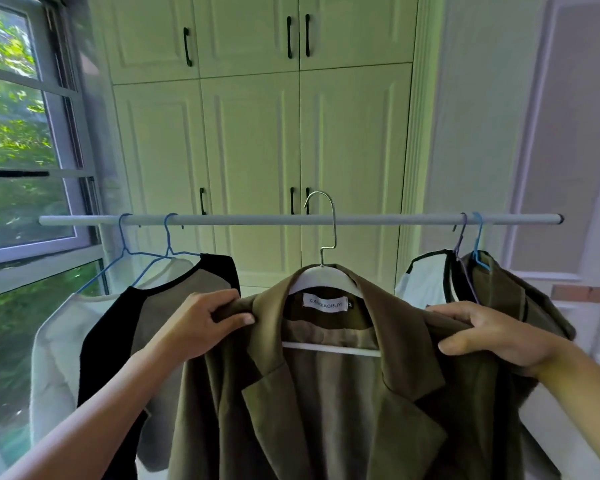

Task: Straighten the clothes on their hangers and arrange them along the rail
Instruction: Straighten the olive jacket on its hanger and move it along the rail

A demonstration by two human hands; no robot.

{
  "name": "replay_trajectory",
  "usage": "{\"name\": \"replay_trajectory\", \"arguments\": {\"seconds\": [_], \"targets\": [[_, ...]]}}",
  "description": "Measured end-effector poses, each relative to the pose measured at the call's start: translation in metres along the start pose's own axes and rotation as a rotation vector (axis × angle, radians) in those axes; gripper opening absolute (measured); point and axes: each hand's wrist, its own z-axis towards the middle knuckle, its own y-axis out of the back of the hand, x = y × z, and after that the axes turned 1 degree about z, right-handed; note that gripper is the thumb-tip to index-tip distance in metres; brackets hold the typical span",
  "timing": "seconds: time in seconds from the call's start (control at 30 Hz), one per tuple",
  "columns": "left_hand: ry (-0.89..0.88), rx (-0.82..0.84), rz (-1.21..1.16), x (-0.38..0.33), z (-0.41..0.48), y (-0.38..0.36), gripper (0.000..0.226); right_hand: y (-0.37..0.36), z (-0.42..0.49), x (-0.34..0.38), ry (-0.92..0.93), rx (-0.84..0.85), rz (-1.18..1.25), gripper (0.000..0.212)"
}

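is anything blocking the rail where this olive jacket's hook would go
Nothing visible does. The hook of the olive jacket is up at a bare middle stretch of the rail, with blue hangers to the left and two hangers to the right. The left hand and right hand grip its shoulders.

White panelled cupboards (257, 133) fill the far wall in an upper and a lower row, their doors fitted with black handles (186, 46). At the left, a window (61, 133) shows green leaves (11, 109) outside. A pale wall (482, 133) stands right.

Five hangers (309, 277) (three blue), five garments (326, 393), one rail (257, 220).
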Motion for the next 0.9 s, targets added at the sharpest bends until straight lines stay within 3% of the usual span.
{"name": "replay_trajectory", "arguments": {"seconds": [0.13,0.33,0.5,0.67,0.77,0.9], "targets": [[0.061,-0.046,0.114,0.022,0.012,-0.009,0.057,-0.021,0.012,0.003,-0.015,-0.078,0.033,0.04],[0.044,-0.035,0.045,0.054,0.039,-0.032,0.031,-0.053,0.037,0.026,-0.049,-0.254,0.036,0.032],[0.257,-0.359,-0.011,0.057,0.042,-0.042,0.035,-0.088,0.075,0.039,-0.06,-0.401,-0.05,0.016],[0.335,-0.138,0.024,0.063,0.046,-0.059,0.045,-0.127,0.131,0.045,-0.108,-0.527,-0.15,0.012],[0.38,-0.114,0.06,0.083,0.06,-0.064,0.024,-0.143,0.16,0.041,-0.121,-0.606,-0.167,0.013],[0.366,-0.072,0.053,0.109,0.075,-0.062,0.014,-0.167,0.193,0.035,-0.142,-0.696,-0.148,0.01]]}}
